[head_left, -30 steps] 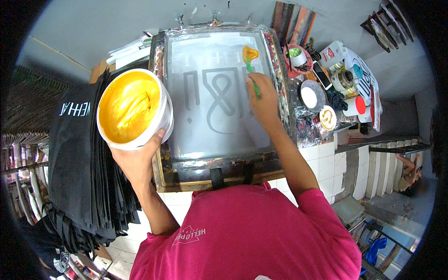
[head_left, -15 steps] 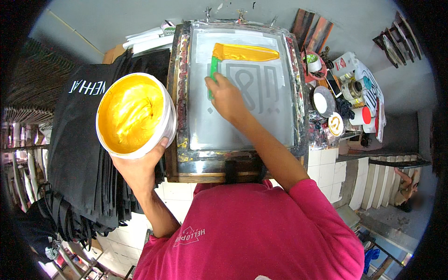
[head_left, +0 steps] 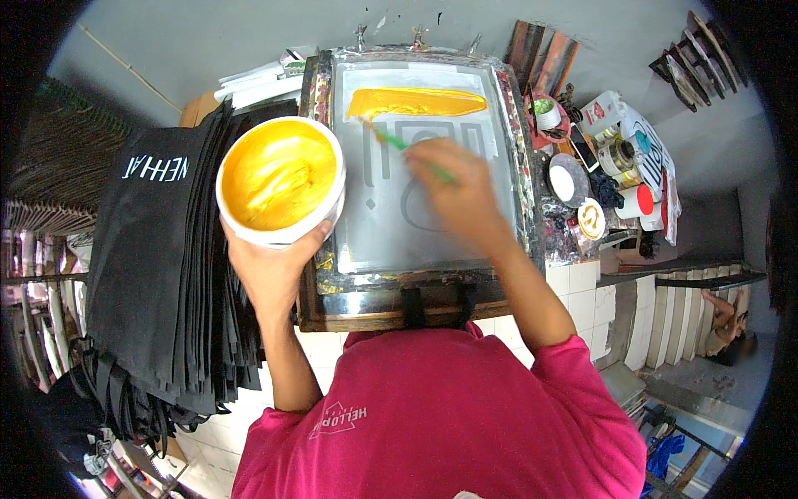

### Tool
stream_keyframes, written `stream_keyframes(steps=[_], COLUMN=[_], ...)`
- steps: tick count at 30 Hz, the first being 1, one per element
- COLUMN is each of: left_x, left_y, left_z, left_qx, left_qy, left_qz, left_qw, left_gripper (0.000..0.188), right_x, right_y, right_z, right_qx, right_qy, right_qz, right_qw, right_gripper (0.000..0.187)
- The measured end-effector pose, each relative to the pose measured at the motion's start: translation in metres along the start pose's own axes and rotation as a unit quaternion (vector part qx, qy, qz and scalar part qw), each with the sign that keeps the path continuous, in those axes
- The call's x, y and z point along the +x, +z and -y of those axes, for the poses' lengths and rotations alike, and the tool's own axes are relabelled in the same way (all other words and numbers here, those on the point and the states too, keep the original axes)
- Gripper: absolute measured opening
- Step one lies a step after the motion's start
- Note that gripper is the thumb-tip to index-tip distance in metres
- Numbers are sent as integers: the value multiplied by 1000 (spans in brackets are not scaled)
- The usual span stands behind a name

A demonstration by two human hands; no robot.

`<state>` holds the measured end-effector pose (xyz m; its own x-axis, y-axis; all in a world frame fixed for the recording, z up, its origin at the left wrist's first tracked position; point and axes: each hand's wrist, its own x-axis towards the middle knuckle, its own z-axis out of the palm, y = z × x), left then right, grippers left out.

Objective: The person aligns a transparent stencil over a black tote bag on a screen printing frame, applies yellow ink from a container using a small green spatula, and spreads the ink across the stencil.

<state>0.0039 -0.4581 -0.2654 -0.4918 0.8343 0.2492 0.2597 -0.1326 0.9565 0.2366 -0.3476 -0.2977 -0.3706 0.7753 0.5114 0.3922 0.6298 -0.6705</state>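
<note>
My left hand (head_left: 278, 266) grips a white tub (head_left: 336, 195) from below, tilted so that its thick yellow ink (head_left: 274, 179) faces me. In my right hand (head_left: 457, 183) is a green-handled spatula (head_left: 391, 139), its tip smeared yellow and blurred by motion. The tip is over a screen printing frame (head_left: 357, 249) just below a wide band of yellow ink (head_left: 424, 101) along the mesh's far part. Dark stencil shapes show through the mesh under the band, partly hidden by my right hand and forearm.
On the left hangs a thick stack of black fabric bags (head_left: 141, 249). Right of the frame are a red-lidded white jar (head_left: 636, 201), a phone (head_left: 584, 150), a pink basin (head_left: 549, 125) and a small ink cup (head_left: 591, 218). Another person (head_left: 727, 328) is at the far right.
The spatula has come off the ink band, moving toward me and to the right with my right hand. My left hand has brought the tub rightward, over the frame's left edge.
</note>
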Motion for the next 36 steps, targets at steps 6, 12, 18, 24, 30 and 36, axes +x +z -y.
stream_keyframes(steps=[6,12,18,24,30,36], left_x=[5,9,6,-2,-6,-5], left_y=[58,112,141,138,137,139], left_z=[-5,0,15,25,27,18], left_qx=[64,95,80,134,148,96], left_qy=[-8,12,106,165,165,142], left_qz=[64,134,145,171,180,176], left_qw=[996,986,981,962,959,969], left_gripper=[89,90,88,100,100,93], right_x=[28,51,48,16,-23,-48], right_y=[-112,-193,-206,-182,-152,-132], right_z=[-30,-37,-2,9,-48,-77], right_qx=[313,376,274,45,492,557], right_qy=[236,240,268,-28,324,392], right_qz=[-193,-131,37,165,1,-101], right_qw=[899,885,923,985,808,726], right_gripper=[19,27,25,15,22,21])
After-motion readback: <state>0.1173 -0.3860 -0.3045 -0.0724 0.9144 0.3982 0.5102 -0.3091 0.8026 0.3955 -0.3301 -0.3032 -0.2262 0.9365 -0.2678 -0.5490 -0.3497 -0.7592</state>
